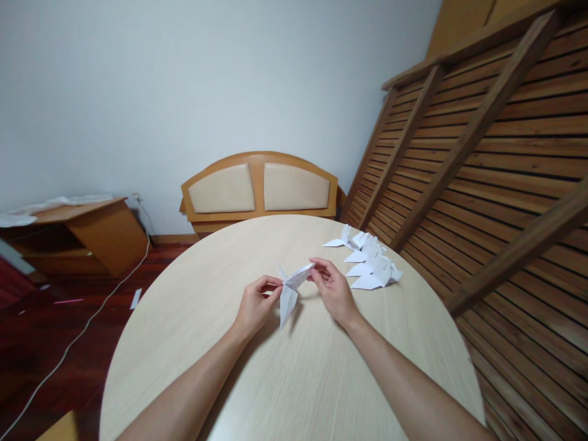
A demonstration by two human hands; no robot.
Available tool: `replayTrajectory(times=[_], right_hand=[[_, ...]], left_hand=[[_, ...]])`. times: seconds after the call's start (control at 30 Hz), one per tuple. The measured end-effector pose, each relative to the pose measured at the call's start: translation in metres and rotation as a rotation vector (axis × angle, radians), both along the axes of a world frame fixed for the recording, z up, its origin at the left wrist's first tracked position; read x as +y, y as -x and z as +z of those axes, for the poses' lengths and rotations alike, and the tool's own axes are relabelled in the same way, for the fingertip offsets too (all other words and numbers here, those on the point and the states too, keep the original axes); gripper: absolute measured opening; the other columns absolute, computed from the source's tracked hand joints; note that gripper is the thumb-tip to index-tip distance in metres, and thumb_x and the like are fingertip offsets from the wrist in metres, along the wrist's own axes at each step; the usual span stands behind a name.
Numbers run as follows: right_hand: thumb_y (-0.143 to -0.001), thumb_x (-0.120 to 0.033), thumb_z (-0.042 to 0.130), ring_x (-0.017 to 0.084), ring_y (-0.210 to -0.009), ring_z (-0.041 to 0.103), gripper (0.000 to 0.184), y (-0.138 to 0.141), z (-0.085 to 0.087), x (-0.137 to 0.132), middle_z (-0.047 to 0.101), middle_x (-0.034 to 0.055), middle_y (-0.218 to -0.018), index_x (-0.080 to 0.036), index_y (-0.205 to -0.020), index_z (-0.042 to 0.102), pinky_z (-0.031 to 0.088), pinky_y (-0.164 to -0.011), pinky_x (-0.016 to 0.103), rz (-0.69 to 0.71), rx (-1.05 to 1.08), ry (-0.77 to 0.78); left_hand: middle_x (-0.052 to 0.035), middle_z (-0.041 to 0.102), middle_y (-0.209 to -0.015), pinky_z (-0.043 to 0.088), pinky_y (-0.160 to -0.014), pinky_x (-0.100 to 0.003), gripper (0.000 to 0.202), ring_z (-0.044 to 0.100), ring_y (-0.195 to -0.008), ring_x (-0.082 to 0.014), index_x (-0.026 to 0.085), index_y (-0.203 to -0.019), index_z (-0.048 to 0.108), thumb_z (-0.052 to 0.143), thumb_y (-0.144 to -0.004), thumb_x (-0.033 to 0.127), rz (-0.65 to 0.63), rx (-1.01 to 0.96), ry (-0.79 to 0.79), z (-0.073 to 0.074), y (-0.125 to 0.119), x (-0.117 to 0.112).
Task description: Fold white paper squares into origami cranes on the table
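Observation:
A folded white paper figure [290, 293] with pointed flaps hangs just above a round pale wooden table [294, 373], held between both hands. My left hand [255, 302] pinches its left side with curled fingers. My right hand [332, 290] pinches the upper right flap between thumb and fingertips. The figure's long lower point hangs down toward the tabletop.
Several finished white paper figures [370, 260] lie in a row at the table's far right edge. A slatted wooden bed frame [496, 159] leans along the right. A padded headboard [260, 187] stands behind the table. A low wooden cabinet [87, 233] and a white cable [92, 315] are at left.

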State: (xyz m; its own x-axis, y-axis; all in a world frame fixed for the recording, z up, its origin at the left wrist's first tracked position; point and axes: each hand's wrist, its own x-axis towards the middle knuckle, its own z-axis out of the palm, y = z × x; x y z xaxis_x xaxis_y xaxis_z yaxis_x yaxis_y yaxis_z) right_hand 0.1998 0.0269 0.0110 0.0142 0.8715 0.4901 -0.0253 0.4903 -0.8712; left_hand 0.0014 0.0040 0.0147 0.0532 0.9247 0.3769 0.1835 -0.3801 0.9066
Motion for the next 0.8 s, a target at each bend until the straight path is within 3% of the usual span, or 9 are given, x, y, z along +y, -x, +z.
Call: replayTrajectory(times=[0.27, 0.53, 0.67, 0.8], right_hand=[[-0.087, -0.051, 0.065, 0.017, -0.075, 0.072, 0.037, -0.0011, 0.0049, -0.0035, 0.071, 0.0057, -0.099, -0.021, -0.108, 0.066, 0.062, -0.072, 0.033, 0.007, 0.001, 0.043], [-0.087, -0.053, 0.065, 0.015, -0.063, 0.070, 0.036, -0.0005, 0.0054, -0.0057, 0.069, 0.0021, -0.088, -0.022, -0.104, 0.059, 0.061, -0.063, 0.031, 0.067, 0.040, 0.088], [-0.088, -0.050, 0.064, 0.017, -0.070, 0.070, 0.032, -0.0008, 0.0064, -0.0071, 0.070, 0.0038, -0.090, -0.021, -0.100, 0.060, 0.061, -0.069, 0.033, 0.043, 0.003, 0.065], [-0.090, -0.041, 0.064, 0.018, -0.080, 0.068, 0.022, -0.0031, 0.0102, -0.0078, 0.069, 0.0056, -0.093, -0.021, -0.098, 0.064, 0.057, -0.075, 0.034, -0.064, -0.116, -0.048]], left_hand=[[-0.0060, 0.073, -0.076, 0.053, -0.065, -0.027, 0.023, 0.067, -0.069, -0.0172, 0.016, -0.077, 0.069, 0.073, -0.074, 0.038, 0.068, -0.078, 0.026, -0.0006, 0.0014, 0.0055], [-0.0070, 0.073, -0.074, 0.053, -0.056, -0.028, 0.039, 0.067, -0.062, -0.0187, 0.015, -0.078, 0.066, 0.085, -0.060, 0.044, 0.012, -0.223, 0.135, -0.0017, 0.0052, 0.0070], [-0.0075, 0.074, -0.074, 0.054, -0.058, -0.028, 0.037, 0.068, -0.064, -0.0184, 0.015, -0.076, 0.066, 0.083, -0.064, 0.045, 0.028, -0.212, 0.104, -0.0001, 0.0052, 0.0076], [-0.0071, 0.074, -0.078, 0.055, -0.067, -0.028, 0.024, 0.069, -0.072, -0.0183, 0.016, -0.077, 0.069, 0.075, -0.073, 0.039, 0.083, -0.102, 0.013, 0.0017, 0.0035, 0.0049]])
